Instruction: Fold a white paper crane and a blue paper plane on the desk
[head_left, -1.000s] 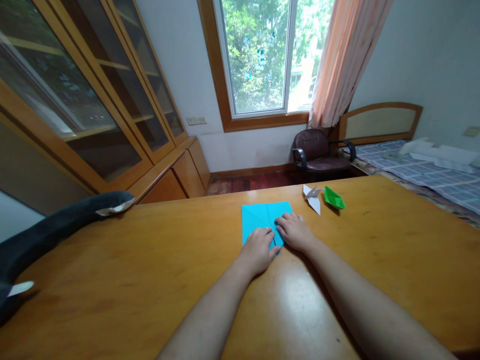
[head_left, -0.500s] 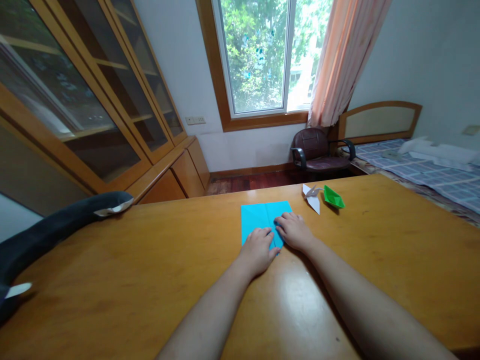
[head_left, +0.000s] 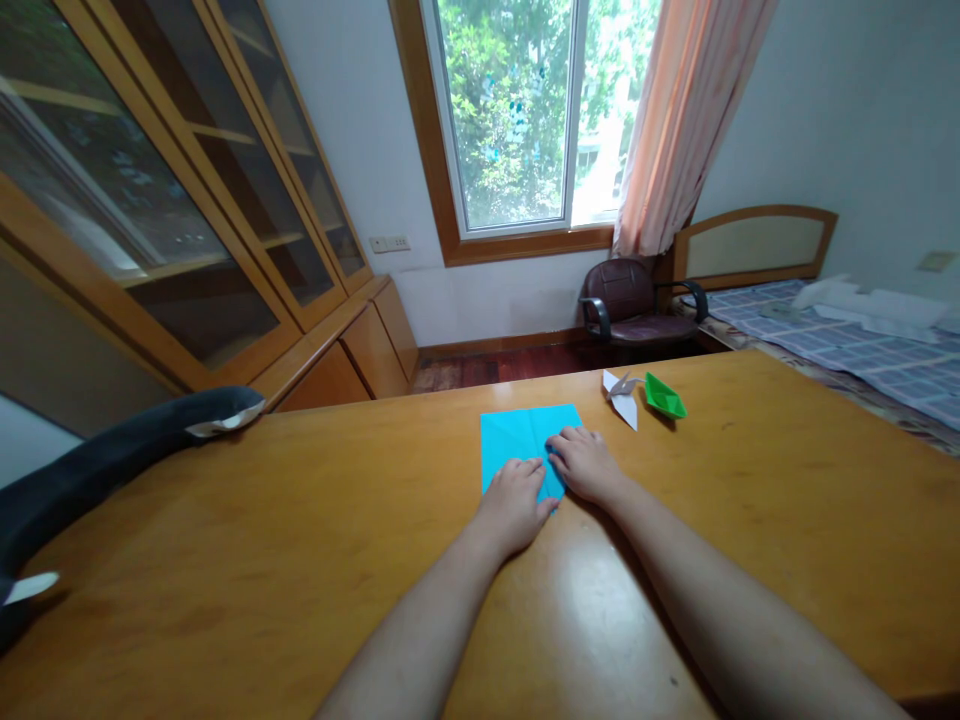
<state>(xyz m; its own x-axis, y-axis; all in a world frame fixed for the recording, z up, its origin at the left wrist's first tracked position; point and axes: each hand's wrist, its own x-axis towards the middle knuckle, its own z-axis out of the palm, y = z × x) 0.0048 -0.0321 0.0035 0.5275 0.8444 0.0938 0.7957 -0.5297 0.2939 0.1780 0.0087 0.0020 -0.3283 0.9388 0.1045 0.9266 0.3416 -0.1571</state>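
Observation:
A sheet of blue origami paper (head_left: 510, 430) lies on the wooden table, with a crease running down it. Its lower right corner looks folded in, though my hands cover part of that area. Over the lower part of the sheet, my left hand (head_left: 517, 505) is closed on the paper, fingers bent on top and thumb by the near edge. My right hand (head_left: 586, 465) grips the paper's right side, fingertips curled down close to the left hand's. Beyond it, to the right, sit a white folded paper crane (head_left: 621, 398) and a green paper boat (head_left: 664, 397).
The wooden table (head_left: 300, 560) spans the foreground. A dark, curved plush-like object (head_left: 112, 445) rests at its left edge. Behind stand a glass-door cabinet (head_left: 315, 290), a maroon armchair (head_left: 622, 300) and a bed (head_left: 832, 325) at the right, below a window (head_left: 517, 120).
Both hands stay almost in place on the blue paper, with hardly any finger movement. The whole view has shifted very slightly.

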